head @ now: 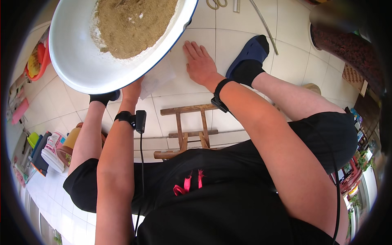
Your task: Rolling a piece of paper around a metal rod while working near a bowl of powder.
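Note:
A white enamel basin (73, 58) with a blue rim is at the top left, seen from above. It contains a brown, dry powdery or fibrous material (137, 33), with white powder along its edge. My left hand (133, 88) reaches under the near rim and supports the basin; its fingers are hidden beneath. Right of the basin, my right hand (201, 64) is spread palm down, empty, over the floor tiles. Whether it touches the floor is unclear. A thin translucent sheet (159, 76) lies on the floor between the hands.
Scissors (216, 3), a short pale strip (236, 5) and a long thin rod (265, 27) lie on the tiles ahead. A wooden stool frame (190, 110) is below me. Containers (55, 150) line the left; a red basin (39, 67) stands farther off.

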`<state>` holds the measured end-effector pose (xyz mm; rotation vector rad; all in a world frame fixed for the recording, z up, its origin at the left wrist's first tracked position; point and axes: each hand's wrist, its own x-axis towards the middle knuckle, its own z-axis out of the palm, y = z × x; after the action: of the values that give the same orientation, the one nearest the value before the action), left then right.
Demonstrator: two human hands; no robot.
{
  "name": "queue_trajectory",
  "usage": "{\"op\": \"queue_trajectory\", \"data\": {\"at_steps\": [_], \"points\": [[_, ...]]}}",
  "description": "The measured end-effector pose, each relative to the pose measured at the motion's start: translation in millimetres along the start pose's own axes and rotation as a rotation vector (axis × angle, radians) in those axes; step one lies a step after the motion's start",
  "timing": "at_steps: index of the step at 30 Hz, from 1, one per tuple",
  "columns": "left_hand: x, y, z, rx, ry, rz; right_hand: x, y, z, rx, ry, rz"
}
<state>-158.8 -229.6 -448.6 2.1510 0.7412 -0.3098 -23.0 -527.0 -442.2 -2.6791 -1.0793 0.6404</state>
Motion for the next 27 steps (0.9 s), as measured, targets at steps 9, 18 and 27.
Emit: {"op": "queue_trajectory", "data": {"at_steps": [9,18,27], "points": [[-17,43,14,-0.258,0.049,-0.182,9,-11,4,0.008,0.027,-0.043],[-28,42,11,-0.476,0.063,-0.353,28,-15,-1,-0.023,0.065,-0.047],[-26,35,17,-0.412,0.041,-0.302,34,-15,0,0.032,0.090,-0.045]]}}
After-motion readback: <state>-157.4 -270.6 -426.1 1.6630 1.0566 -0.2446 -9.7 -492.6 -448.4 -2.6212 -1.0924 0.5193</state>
